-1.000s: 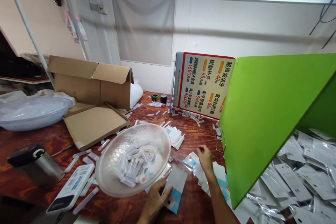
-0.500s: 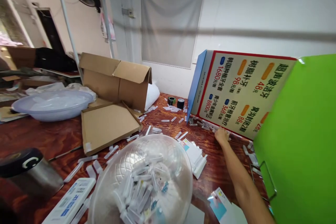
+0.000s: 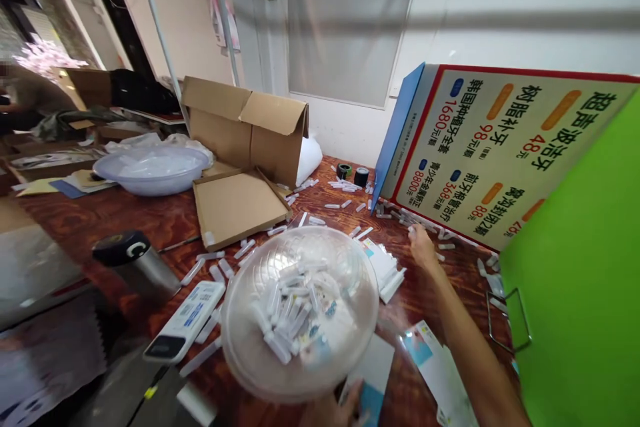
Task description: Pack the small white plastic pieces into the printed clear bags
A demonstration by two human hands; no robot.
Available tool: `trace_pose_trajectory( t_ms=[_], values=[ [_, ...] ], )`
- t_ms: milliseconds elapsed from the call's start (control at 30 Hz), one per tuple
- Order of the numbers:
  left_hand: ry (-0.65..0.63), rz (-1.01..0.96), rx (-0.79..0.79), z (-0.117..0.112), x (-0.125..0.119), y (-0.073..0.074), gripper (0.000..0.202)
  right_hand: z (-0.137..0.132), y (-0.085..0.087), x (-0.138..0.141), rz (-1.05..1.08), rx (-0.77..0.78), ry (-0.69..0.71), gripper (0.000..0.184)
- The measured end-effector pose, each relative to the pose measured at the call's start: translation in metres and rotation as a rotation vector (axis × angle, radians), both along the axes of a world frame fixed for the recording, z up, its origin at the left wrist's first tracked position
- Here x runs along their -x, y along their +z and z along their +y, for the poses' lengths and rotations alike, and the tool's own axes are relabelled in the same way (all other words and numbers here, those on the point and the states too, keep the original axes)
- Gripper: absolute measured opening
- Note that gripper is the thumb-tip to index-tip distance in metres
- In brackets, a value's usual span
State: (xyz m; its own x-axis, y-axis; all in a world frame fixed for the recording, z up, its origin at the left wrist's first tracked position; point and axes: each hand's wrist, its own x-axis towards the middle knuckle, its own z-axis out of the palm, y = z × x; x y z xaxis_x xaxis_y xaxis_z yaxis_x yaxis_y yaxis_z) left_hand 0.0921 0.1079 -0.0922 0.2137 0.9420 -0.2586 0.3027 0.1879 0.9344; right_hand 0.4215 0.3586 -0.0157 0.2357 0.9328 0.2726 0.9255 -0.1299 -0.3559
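My right hand (image 3: 423,245) reaches forward over the wooden table (image 3: 125,217) to the small white tubes (image 3: 440,237) lying at the foot of the leaning price sign (image 3: 505,147). Its fingers are curled, and I cannot make out whether they hold a tube. My left hand (image 3: 335,410) shows only in part at the bottom edge, resting on a blue and white card (image 3: 373,373). A clear plastic bowl (image 3: 300,310) with several white tubes in it stands just left of the card.
A green board (image 3: 585,280) with a wire handle stands at the right. Open cardboard boxes (image 3: 245,127) sit behind, with a white basin (image 3: 150,170) to their left. A steel flask (image 3: 135,263), a white scale (image 3: 185,320), card stacks (image 3: 385,270) and scattered tubes lie about. A person sits far left.
My right hand went from the cards near me out to the tubes under the sign and has drawn back slightly. The view swung left and up, then down.
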Motion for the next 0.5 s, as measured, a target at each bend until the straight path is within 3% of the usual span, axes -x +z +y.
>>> trace_pose_trajectory(
  t_ms=[100, 200, 300, 400, 500],
  values=[
    [-0.143, -0.122, -0.007, 0.000, -0.003, 0.017, 0.055, -0.080, -0.006, 0.031, 0.358, 0.026, 0.171, 0.045],
    [-0.188, -0.167, -0.101, 0.002, -0.002, 0.031, 0.049, -0.173, -0.012, 0.058, 0.860, 0.236, 0.322, 0.061],
    [-0.245, -0.184, -0.124, -0.002, 0.001, 0.042, 0.048, -0.250, -0.003, 0.077, 1.133, 0.415, 0.370, 0.065],
    [-0.346, -0.178, -0.104, -0.016, 0.008, 0.058, 0.049, -0.297, 0.018, 0.087, 1.202, 0.491, 0.388, 0.063],
    [-0.421, -0.161, -0.043, -0.036, 0.020, 0.074, 0.048, -0.320, 0.036, 0.095, 1.168, 0.523, 0.407, 0.055]
  ],
)
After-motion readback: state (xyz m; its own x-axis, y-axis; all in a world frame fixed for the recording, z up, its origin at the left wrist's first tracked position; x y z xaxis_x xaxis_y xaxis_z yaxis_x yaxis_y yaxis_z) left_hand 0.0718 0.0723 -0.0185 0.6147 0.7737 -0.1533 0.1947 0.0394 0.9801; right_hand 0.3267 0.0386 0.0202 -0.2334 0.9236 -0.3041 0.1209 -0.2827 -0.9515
